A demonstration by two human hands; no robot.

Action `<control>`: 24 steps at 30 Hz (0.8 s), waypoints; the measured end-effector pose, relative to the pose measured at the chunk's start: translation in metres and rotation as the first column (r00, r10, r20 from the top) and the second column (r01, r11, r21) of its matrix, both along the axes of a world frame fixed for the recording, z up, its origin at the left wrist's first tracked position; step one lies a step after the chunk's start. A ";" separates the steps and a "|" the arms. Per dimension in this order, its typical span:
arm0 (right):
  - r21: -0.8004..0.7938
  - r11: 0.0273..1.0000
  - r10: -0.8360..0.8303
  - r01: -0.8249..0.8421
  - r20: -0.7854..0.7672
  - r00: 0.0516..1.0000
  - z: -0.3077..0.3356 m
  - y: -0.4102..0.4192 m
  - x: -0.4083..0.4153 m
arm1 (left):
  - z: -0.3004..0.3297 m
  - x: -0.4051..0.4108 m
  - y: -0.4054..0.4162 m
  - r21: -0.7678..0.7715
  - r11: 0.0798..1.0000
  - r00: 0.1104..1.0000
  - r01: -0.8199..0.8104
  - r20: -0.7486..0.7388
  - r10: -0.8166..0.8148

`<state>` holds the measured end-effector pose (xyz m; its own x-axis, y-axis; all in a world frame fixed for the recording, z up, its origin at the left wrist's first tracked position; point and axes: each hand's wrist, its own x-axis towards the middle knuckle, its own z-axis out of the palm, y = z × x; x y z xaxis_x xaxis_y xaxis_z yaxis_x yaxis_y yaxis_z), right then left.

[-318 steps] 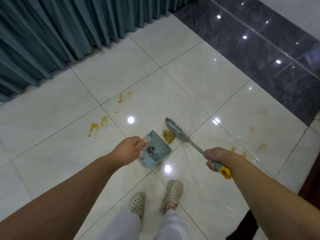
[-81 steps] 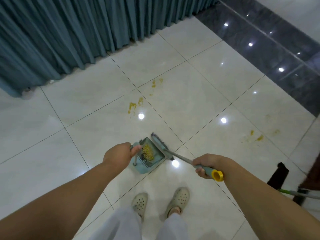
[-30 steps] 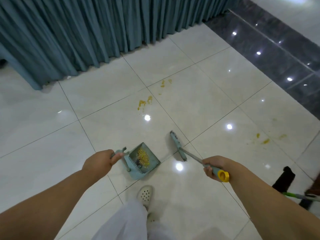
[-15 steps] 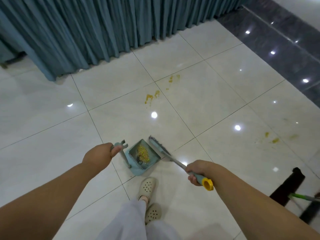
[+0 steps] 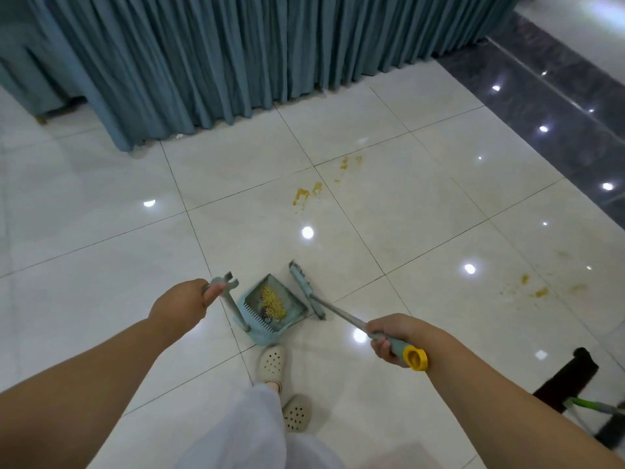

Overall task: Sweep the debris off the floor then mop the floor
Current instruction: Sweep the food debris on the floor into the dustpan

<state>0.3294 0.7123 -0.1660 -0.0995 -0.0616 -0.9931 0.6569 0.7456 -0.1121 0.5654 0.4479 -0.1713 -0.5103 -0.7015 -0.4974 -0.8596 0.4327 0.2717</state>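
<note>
My left hand (image 5: 184,301) grips the top of the handle of a teal dustpan (image 5: 270,306), which holds a pile of yellow debris (image 5: 272,301). My right hand (image 5: 392,338) grips the yellow-ended handle of a small broom (image 5: 306,289); its head sits just right of the pan. Yellow stains (image 5: 306,194) mark the white tiles ahead, with a second patch (image 5: 350,162) farther off. More yellow specks (image 5: 534,287) lie on the floor to the right.
A teal pleated curtain (image 5: 236,55) hangs down to the floor across the back. Dark grey tiles (image 5: 558,106) run along the far right. A black mop head on a green pole (image 5: 568,380) lies at the lower right. My feet in cream clogs (image 5: 272,363) stand just behind the pan.
I have stepped forward to the left, carrying the pan and broom along. The curtain and the stains ahead look nearer. The broom head stays close beside the pan's right edge.
</note>
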 end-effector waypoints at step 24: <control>0.056 0.998 0.011 -0.007 -0.072 0.997 -0.028 -0.054 0.029 | -0.011 0.063 -0.042 0.033 0.998 0.998 -0.045 0.042 0.044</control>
<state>0.3588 0.6582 -0.1943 -0.1711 -0.0075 -0.9852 0.6420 0.7577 -0.1173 0.6283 0.4064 -0.1819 -0.4577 -0.7054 -0.5413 -0.8886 0.3846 0.2501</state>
